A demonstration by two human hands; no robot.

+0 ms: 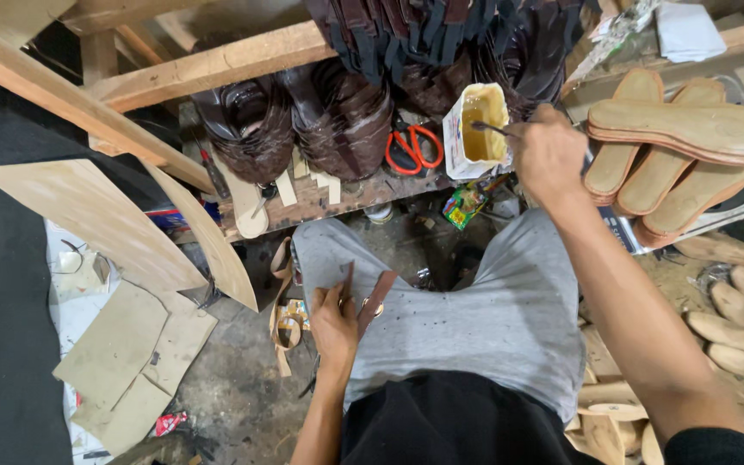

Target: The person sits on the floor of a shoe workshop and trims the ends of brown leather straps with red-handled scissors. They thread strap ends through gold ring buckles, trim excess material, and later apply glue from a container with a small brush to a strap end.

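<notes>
My right hand (549, 155) is raised over the low wooden bench, fingers closed on a thin brush (494, 130) whose tip dips into an opened white can of yellow glue (476, 129). My left hand (334, 325) rests on my left knee, pinching a brown leather strap (376, 299) against the grey shorts (475, 301). The strap lies flat on the cloth, partly under my fingers.
Dark brown sandal uppers (337, 116) and black straps (406, 34) hang from the wooden frame (217, 62). Orange-handled scissors (413, 148) lie beside the can. Tan soles (691, 129) are stacked at right, more on the floor (738, 336). Cardboard sheets (96, 215) lean at left.
</notes>
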